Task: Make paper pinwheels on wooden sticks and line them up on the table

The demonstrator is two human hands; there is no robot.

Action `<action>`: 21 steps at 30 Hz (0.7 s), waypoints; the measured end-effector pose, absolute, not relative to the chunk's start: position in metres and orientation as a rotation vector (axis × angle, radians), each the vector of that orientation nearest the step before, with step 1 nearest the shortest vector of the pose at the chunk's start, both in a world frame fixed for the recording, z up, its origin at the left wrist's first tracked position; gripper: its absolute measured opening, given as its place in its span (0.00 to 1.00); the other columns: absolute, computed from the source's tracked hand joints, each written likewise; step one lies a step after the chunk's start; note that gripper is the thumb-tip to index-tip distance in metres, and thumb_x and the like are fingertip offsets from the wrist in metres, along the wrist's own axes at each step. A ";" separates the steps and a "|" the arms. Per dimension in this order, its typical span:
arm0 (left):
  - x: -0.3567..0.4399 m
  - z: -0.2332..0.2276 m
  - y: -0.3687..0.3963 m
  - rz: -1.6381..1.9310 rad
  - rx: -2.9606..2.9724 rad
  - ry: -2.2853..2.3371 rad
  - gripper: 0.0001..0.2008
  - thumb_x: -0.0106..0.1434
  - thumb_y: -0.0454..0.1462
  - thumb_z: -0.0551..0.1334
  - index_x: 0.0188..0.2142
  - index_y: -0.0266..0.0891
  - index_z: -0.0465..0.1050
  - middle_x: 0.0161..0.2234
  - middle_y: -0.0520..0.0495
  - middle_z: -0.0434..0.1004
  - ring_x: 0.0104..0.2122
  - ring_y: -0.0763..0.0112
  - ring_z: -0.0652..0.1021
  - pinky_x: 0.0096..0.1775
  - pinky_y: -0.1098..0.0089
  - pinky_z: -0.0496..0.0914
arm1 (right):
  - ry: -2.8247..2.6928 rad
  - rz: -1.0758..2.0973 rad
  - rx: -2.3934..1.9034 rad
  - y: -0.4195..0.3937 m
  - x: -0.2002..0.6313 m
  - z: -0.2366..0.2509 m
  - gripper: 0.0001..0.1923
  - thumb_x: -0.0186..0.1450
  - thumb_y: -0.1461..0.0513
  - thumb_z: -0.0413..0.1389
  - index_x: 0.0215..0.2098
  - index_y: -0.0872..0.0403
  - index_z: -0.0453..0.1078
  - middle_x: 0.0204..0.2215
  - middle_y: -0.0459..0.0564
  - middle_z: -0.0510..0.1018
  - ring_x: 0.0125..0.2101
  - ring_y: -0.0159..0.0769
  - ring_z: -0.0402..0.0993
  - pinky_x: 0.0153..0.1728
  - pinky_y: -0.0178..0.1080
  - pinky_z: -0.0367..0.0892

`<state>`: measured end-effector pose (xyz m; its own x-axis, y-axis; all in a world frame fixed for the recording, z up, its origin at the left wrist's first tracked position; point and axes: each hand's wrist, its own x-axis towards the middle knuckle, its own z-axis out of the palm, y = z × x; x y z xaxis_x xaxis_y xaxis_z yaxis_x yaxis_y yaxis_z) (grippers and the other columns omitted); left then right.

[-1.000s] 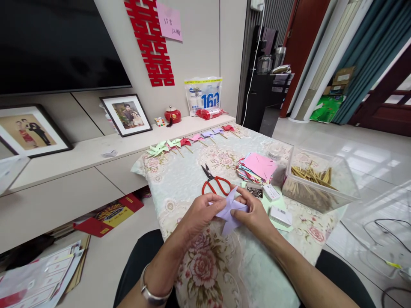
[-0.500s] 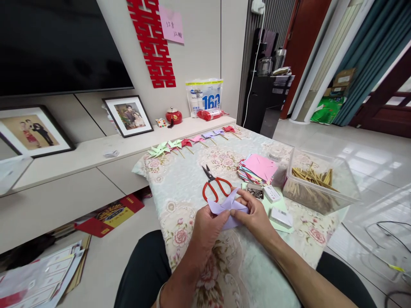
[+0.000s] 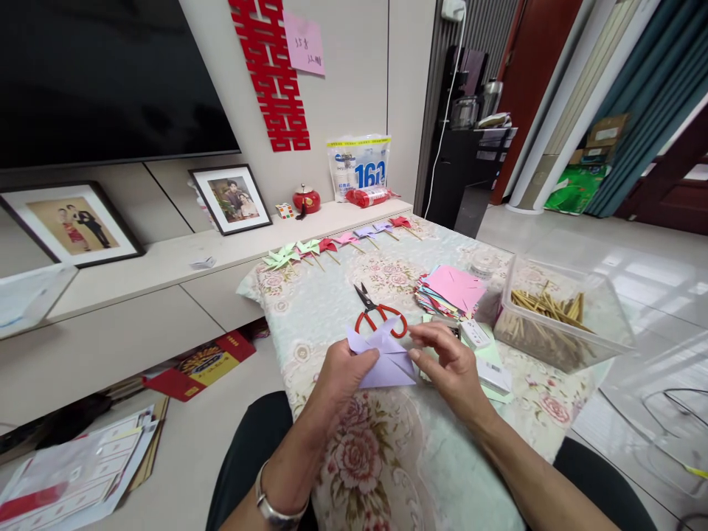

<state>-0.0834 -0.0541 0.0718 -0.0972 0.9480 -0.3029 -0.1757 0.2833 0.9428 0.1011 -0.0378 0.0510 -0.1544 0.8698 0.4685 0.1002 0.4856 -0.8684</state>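
A sheet of purple paper (image 3: 390, 369), slit and partly folded like a pinwheel, is pinched in my left hand (image 3: 348, 372), thumb on top. My right hand (image 3: 450, 369) is just right of the paper, fingers apart, thumb close to the paper's edge; I see nothing in it. Beyond the paper lie scissors (image 3: 381, 313) with red handles, blades open and pointing away. Partly behind my right hand, small white boxes (image 3: 494, 376) rest on green paper (image 3: 504, 397). A stack of coloured paper squares (image 3: 453, 289), pink on top, lies farther back.
A clear plastic bin (image 3: 564, 346) of thin wooden sticks stands on the right. Several finished pinwheels (image 3: 346, 240) on sticks line the far edge of the flowered tablecloth (image 3: 354, 450). A low cabinet (image 3: 138, 310) with framed photos borders the left side.
My right hand has let go of the purple paper and moved a little right. The left hand still grips the paper, which has opened out flatter. The camera view has shifted slightly left.
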 end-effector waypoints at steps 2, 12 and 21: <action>-0.086 0.073 -0.053 1.129 0.812 1.269 0.16 0.46 0.37 0.68 0.36 0.32 0.79 0.25 0.48 0.80 0.26 0.66 0.76 0.31 0.69 0.67 | -1.760 0.694 -0.811 -0.040 0.101 0.055 0.09 0.66 0.63 0.59 0.45 0.47 0.77 0.39 0.51 0.76 0.42 0.40 0.73 0.44 0.44 0.68; -0.090 0.079 -0.051 1.131 0.859 1.339 0.09 0.45 0.35 0.66 0.29 0.33 0.77 0.23 0.51 0.76 0.22 0.73 0.70 0.26 0.73 0.63 | -2.043 0.434 -0.677 -0.041 0.097 0.056 0.13 0.68 0.69 0.53 0.43 0.49 0.78 0.35 0.51 0.71 0.37 0.38 0.70 0.35 0.39 0.67; -0.089 0.074 -0.053 1.085 0.919 1.347 0.12 0.45 0.36 0.66 0.31 0.33 0.78 0.24 0.49 0.77 0.24 0.68 0.73 0.28 0.71 0.65 | -2.132 0.429 -0.673 -0.040 0.098 0.057 0.08 0.69 0.62 0.55 0.38 0.48 0.78 0.61 0.52 0.64 0.58 0.51 0.60 0.57 0.56 0.56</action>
<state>-0.0894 -0.0533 0.0743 -0.0749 0.9576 -0.2782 -0.0685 0.2734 0.9595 0.0981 -0.0403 0.0568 -0.5049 0.5996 0.6209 0.3128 0.7975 -0.5159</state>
